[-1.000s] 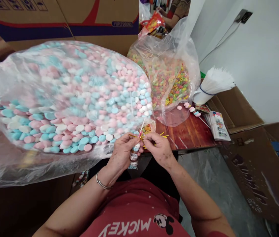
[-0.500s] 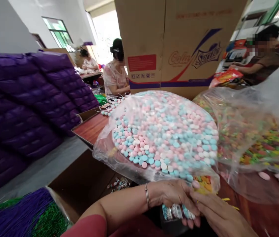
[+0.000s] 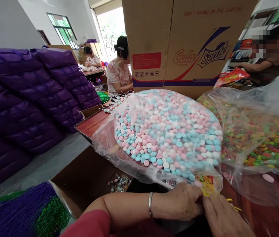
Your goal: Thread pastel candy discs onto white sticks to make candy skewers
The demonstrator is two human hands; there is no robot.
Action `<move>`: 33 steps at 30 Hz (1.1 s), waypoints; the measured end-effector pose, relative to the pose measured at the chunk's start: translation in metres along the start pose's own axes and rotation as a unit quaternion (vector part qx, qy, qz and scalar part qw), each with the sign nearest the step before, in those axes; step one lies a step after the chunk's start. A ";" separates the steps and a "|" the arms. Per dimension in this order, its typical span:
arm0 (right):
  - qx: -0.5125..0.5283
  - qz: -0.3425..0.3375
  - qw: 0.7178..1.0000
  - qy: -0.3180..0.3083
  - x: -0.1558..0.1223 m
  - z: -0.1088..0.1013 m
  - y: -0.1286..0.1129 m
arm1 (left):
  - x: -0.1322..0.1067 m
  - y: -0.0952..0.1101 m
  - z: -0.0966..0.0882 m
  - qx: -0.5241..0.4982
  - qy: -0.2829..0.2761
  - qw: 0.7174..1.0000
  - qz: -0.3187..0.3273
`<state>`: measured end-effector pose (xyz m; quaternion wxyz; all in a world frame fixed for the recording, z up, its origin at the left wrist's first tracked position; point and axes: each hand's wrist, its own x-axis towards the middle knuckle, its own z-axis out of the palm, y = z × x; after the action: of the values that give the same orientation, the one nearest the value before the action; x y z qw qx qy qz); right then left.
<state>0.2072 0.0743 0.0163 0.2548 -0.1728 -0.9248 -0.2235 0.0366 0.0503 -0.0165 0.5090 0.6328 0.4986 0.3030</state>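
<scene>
My left hand (image 3: 183, 201), with a metal bangle on the wrist, is curled closed at the bottom edge. My right hand (image 3: 224, 219) meets it fingertip to fingertip; its fingers are closed too. What they pinch is hidden between them. Just above them lies a big clear bag of pink, blue and white candy discs (image 3: 169, 131). A second clear bag of small multicoloured candy rings (image 3: 260, 141) lies to its right. Both rest on a reddish wooden table (image 3: 92, 123).
A tall cardboard carton (image 3: 179, 42) stands behind the bags. Purple padded packs (image 3: 30, 98) are stacked at left. Purple and green strands (image 3: 23, 214) lie bottom left. Other people sit working at the back and at far right. Loose pink discs (image 3: 267, 178) lie on the table.
The camera swung up and left from the hands to the room, then steadied. The small candy-filled tube seen in my left hand half a second ago is out of sight now.
</scene>
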 end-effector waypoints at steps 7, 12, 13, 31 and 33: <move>0.009 0.246 0.968 0.045 0.026 0.009 0.001 | -0.007 0.020 0.016 0.141 0.330 0.873 0.331; 0.143 0.376 0.906 0.128 0.037 0.003 -0.005 | -0.026 0.027 0.014 0.018 0.303 0.912 0.275; 0.165 0.378 0.901 0.133 0.039 0.000 -0.011 | -0.027 0.030 0.012 -0.066 0.266 0.939 0.209; 0.465 0.354 0.806 0.094 0.044 -0.007 -0.079 | -0.064 0.032 -0.016 -0.401 0.141 0.904 0.054; 0.572 0.409 0.709 0.050 0.046 0.001 -0.098 | -0.077 0.020 -0.011 -0.306 0.234 0.918 0.096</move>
<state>0.1272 0.0022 0.0093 0.4174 -0.3440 -0.6999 0.4665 0.0089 -0.0183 0.0152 0.5151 0.4013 0.4233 0.6280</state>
